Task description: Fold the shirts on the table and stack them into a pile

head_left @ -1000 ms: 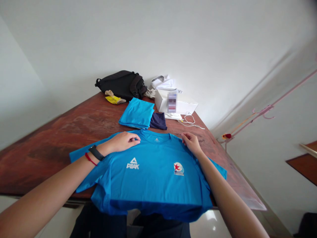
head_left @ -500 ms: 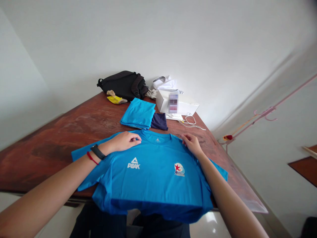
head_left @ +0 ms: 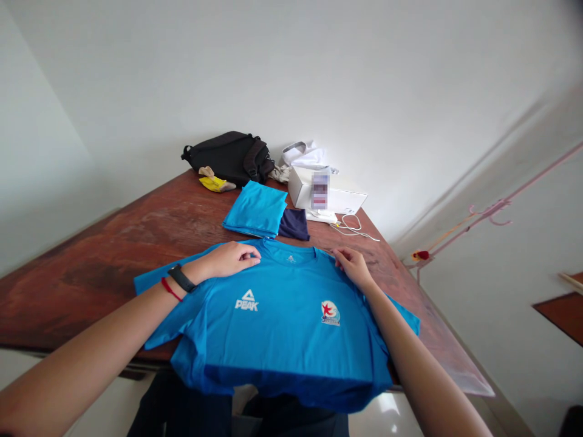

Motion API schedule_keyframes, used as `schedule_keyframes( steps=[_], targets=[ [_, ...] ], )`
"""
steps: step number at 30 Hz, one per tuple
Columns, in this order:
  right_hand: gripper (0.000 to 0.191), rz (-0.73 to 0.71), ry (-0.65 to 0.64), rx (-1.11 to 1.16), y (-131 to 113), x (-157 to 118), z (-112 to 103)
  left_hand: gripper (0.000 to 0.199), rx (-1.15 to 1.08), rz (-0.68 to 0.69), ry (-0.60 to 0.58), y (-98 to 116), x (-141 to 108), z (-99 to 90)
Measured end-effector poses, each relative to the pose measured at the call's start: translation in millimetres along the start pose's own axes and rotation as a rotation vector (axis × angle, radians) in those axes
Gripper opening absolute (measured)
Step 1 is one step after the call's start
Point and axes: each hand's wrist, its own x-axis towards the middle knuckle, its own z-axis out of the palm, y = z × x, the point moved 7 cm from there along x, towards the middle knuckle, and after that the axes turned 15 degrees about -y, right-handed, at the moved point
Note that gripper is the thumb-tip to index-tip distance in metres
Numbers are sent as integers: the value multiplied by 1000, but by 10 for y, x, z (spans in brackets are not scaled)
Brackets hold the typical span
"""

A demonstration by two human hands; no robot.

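A blue short-sleeved T-shirt (head_left: 282, 328) lies spread front side up, collar away from me, its lower part hanging over the table's near edge. White PEAK lettering and a round red-star emblem mark its chest. My left hand (head_left: 233, 258), closed with curled fingers, grips the cloth at the shoulder left of the collar. On the other shoulder, my right hand (head_left: 351, 264) pinches the fabric near the collar. Just beyond the collar rests a folded blue garment (head_left: 255, 209), partly over a folded dark navy cloth (head_left: 296, 225).
The reddish-brown wooden table (head_left: 150, 224) stands against the wall. Toward its back are a black backpack (head_left: 228, 156), a yellow packet (head_left: 212, 183), a white bag (head_left: 304, 155), a white box (head_left: 348, 199) and a white cable (head_left: 357, 231). A pink rack (head_left: 455, 233) stands at the right.
Both hands keep their places on the T-shirt's shoulders. The whole view has shifted very slightly; nothing else has visibly moved.
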Motion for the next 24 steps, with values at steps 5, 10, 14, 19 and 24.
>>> schedule_keyframes(
  steps=[5,10,14,19,24],
  targets=[
    [52,5,-18,-7,17,5,11,40,7,-8,-3,23,0,-5],
    [50,7,-30,-15,15,9,18,38,2,-8,-1,30,-14,-14],
    [49,12,-41,-20,17,12,24,40,-11,-2,1,18,-17,-14],
    [48,10,-48,-30,27,18,27,37,-9,76,50,42,-21,-81],
    [48,7,-52,-27,10,10,30,34,176,-150,251,-157,-135,-307]
  ],
)
